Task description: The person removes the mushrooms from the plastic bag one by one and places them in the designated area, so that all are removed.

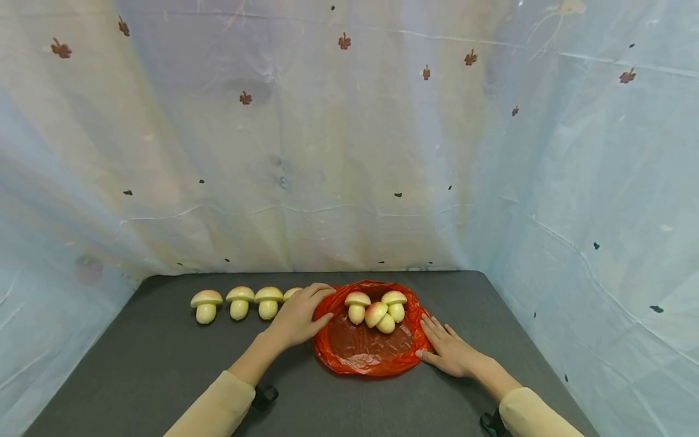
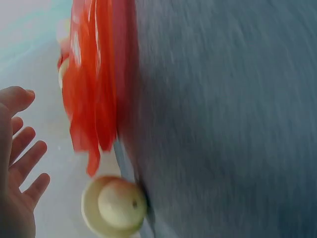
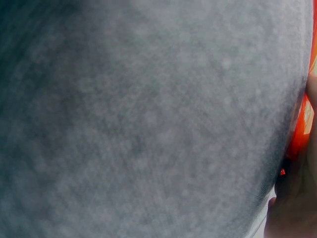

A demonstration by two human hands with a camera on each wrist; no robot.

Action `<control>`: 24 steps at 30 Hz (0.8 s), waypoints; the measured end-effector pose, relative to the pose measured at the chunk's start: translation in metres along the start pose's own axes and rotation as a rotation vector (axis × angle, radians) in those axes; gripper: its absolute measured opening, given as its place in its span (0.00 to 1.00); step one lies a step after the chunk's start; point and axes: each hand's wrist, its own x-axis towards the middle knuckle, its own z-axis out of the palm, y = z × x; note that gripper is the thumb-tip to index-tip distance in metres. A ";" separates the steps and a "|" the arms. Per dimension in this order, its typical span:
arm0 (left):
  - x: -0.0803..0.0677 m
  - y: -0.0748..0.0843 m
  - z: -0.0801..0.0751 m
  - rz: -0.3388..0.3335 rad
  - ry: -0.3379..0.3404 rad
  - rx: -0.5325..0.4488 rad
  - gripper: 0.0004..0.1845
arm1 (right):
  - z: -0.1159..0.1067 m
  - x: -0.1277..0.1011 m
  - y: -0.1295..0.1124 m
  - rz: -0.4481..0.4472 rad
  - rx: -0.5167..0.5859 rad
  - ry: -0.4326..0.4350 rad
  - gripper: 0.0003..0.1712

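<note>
Head view: a red plastic bag [image 1: 366, 369] holds three pale-yellow, domed mushrooms [image 1: 375, 314]; left grip [image 1: 302, 316], loosely spread, empty, between nine and ten o'clock; right grip [image 1: 450, 353], straight-fingered, empty, touches three o'clock.

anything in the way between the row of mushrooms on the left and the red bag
Yes: in the head view the left hand lies between them, at the left edge of the red bag, partly hiding the nearest mushroom. Nothing else visible blocks the way.

Three mushrooms [image 1: 377, 314] in bag [image 1: 359, 368], four mushrooms [image 1: 240, 295] left of bag; table [image 1: 338, 413] beneath, sheet [image 1: 327, 152] behind.
</note>
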 end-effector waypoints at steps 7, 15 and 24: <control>0.009 0.022 0.016 0.024 0.003 -0.041 0.27 | 0.001 0.002 0.002 0.011 -0.013 -0.009 0.51; 0.020 0.045 0.030 0.040 -0.038 -0.072 0.26 | -0.001 0.001 -0.001 0.000 -0.005 -0.005 0.51; 0.031 0.060 0.049 0.094 -0.051 -0.033 0.25 | -0.003 0.001 -0.004 0.006 0.000 -0.014 0.50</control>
